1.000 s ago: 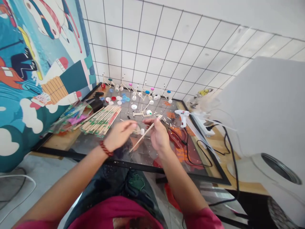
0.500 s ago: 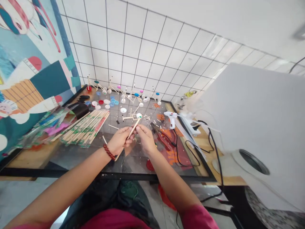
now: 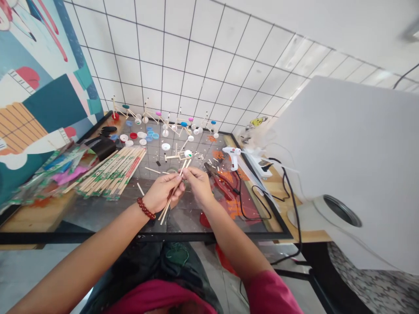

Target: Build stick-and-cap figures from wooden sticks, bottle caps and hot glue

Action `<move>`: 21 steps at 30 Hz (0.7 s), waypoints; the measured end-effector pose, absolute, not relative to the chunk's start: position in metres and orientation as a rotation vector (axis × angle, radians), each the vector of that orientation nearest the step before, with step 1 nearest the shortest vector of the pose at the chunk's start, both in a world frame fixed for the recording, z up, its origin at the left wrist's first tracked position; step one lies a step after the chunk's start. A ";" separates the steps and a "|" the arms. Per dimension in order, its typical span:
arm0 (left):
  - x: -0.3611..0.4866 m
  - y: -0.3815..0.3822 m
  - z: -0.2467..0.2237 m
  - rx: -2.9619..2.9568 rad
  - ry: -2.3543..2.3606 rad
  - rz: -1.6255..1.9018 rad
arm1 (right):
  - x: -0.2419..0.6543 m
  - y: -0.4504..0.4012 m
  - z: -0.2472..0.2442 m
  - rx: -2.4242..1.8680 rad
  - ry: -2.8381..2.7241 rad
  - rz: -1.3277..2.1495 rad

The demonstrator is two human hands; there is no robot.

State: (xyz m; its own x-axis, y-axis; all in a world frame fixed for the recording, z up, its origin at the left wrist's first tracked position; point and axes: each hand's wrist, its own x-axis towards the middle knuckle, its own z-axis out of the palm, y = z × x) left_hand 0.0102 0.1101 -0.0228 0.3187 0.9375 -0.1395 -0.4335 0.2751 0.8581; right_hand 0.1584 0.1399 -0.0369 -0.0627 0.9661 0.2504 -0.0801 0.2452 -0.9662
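Your left hand (image 3: 161, 191) and right hand (image 3: 199, 186) are gripping two slim sticks (image 3: 167, 209) above the worktop (image 3: 108, 213), beyond its black front edge (image 3: 183, 236); wrapped sticks (image 3: 111, 173) are showing illegible green print.

A small craft workshop is suggested by the black-framed table (image 3: 98, 237) with a transparent top, on which a white plastic glue gun (image 3: 231, 151), red-handled metal pliers (image 3: 224, 188), a green-printed bundle of wooden sticks (image 3: 111, 174) and round coloured plastic caps (image 3: 155, 136) are spread. The table is bordered by a white, dark-gridded wall (image 3: 176, 48) and a colourful cartoon-printed panel (image 3: 62, 98).
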 end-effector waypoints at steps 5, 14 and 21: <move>0.008 0.110 -0.023 0.860 0.806 1.048 | 0.162 0.140 -0.038 -0.945 -1.355 1.115; 0.005 0.109 -0.014 0.792 0.818 1.027 | 0.164 0.142 -0.032 -0.919 -1.196 1.275; 0.006 0.109 -0.012 0.782 0.747 1.064 | 0.164 0.139 -0.025 -0.837 -1.154 1.366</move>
State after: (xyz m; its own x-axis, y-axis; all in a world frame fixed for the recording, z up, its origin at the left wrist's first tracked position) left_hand 0.0059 0.1088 -0.0118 0.3057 0.9403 -0.1497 -0.4603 0.2835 0.8412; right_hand 0.1644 0.1391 -0.0255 -0.1421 0.9814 0.1289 -0.2912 0.0830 -0.9530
